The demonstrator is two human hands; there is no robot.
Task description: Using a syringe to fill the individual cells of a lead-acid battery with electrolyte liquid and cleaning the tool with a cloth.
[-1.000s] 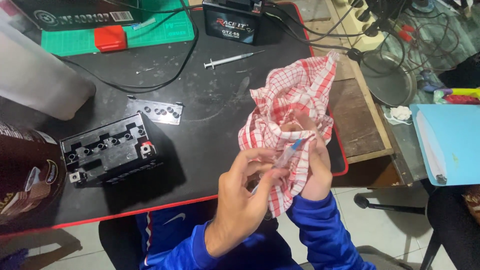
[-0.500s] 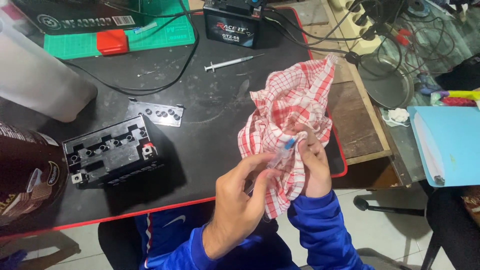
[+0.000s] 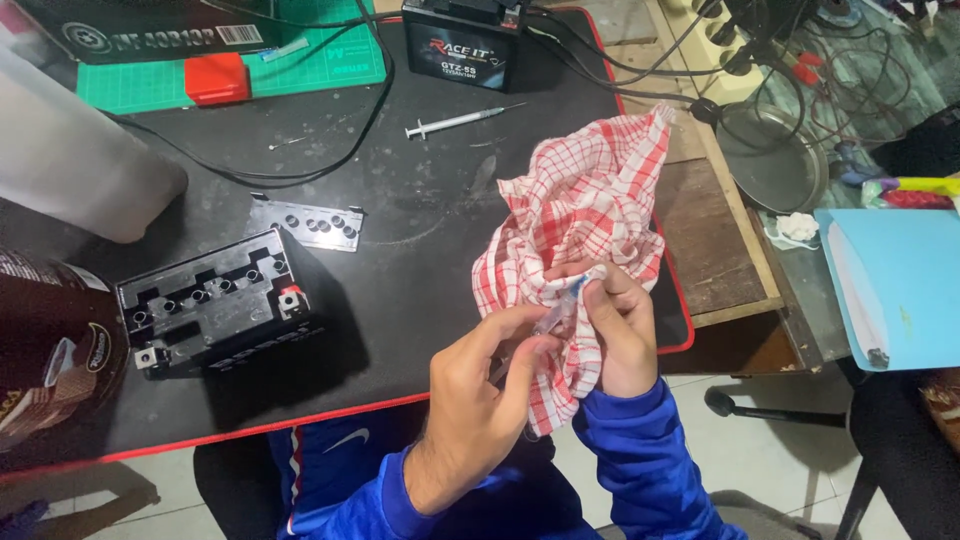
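Observation:
My left hand (image 3: 480, 400) pinches the barrel of a small clear syringe (image 3: 553, 322) at the table's front edge. My right hand (image 3: 618, 335) grips a red and white checked cloth (image 3: 590, 215) and presses a fold of it around the syringe's blue-tipped end. The rest of the cloth lies bunched on the black mat (image 3: 420, 260) beyond my hands. Both sleeves are blue.
An open black battery case (image 3: 215, 305) sits at left with its cap strip (image 3: 305, 222) behind it. A second syringe (image 3: 460, 120) lies near another battery (image 3: 460, 45) with cables. A brown jar (image 3: 45, 350), white container (image 3: 70, 160), green cutting mat (image 3: 230, 70) and blue folder (image 3: 895, 290) surround the mat.
My hands have stayed at the front edge; the right hand has shifted its grip on the cloth slightly around the syringe tip.

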